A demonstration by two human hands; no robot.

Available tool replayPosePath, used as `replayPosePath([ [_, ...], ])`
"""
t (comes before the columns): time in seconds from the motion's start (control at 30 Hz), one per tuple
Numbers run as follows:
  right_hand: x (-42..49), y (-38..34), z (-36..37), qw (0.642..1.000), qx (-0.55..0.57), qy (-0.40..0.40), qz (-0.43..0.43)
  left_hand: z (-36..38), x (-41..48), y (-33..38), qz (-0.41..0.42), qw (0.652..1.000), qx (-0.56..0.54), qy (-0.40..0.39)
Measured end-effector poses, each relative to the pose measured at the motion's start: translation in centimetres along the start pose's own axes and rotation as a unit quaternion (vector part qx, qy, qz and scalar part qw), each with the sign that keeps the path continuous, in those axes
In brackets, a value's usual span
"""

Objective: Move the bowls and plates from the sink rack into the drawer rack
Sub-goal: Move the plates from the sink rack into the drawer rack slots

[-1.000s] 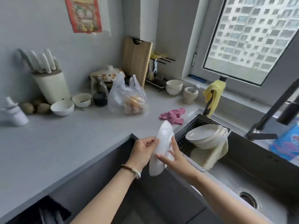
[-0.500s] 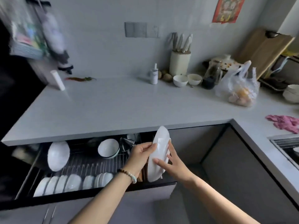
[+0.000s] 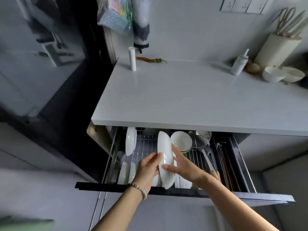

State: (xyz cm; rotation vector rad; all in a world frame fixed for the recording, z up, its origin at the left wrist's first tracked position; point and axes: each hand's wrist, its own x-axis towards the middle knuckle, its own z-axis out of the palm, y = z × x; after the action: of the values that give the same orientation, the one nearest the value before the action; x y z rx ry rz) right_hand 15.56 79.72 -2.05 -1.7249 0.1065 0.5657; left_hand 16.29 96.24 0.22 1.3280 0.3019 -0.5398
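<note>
A white plate (image 3: 165,154) stands on edge over the open drawer rack (image 3: 146,147), held between both hands. My left hand (image 3: 147,169) grips its left face with the thumb on the rim. Fingers out straight, my right hand (image 3: 183,165) presses flat against the plate's right face. Several white plates (image 3: 127,172) stand in the rack's front row, partly hidden by my hands. Another white plate (image 3: 130,140) stands at the rack's back left, and a white bowl (image 3: 181,140) sits behind the held plate. The sink rack is out of view.
A metal strainer (image 3: 200,139) and chopsticks (image 3: 228,165) lie in the drawer's right side. The grey countertop (image 3: 183,97) overhangs the drawer's back. On it are a white tube (image 3: 132,59), a chili (image 3: 150,60), a spray bottle (image 3: 240,63), two bowls (image 3: 273,74) and a knife block (image 3: 276,49).
The view has swung left from the sink to the open drawer. Both hands have carried the plate down over the drawer rack's front row.
</note>
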Motion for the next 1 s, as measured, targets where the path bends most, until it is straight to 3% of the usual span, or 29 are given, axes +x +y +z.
replayPosePath([
  [0.6, 17.9, 4.4, 3.6, 0.998, -0.044, -0.037, 0.038, -8.5, 14.8, -2.9, -0.045, 0.991, -0.107, 0.068],
  [0.77, 21.2, 5.8, 3.9, 0.999, -0.015, -0.036, 0.009, -9.9, 18.6, -3.8, -0.041, 0.989, -0.121, 0.079],
  [1.0, 24.8, 6.3, 4.6, 0.997, 0.039, -0.022, -0.069, -11.7, 22.3, -3.5, 0.024, 0.994, -0.099, 0.046],
])
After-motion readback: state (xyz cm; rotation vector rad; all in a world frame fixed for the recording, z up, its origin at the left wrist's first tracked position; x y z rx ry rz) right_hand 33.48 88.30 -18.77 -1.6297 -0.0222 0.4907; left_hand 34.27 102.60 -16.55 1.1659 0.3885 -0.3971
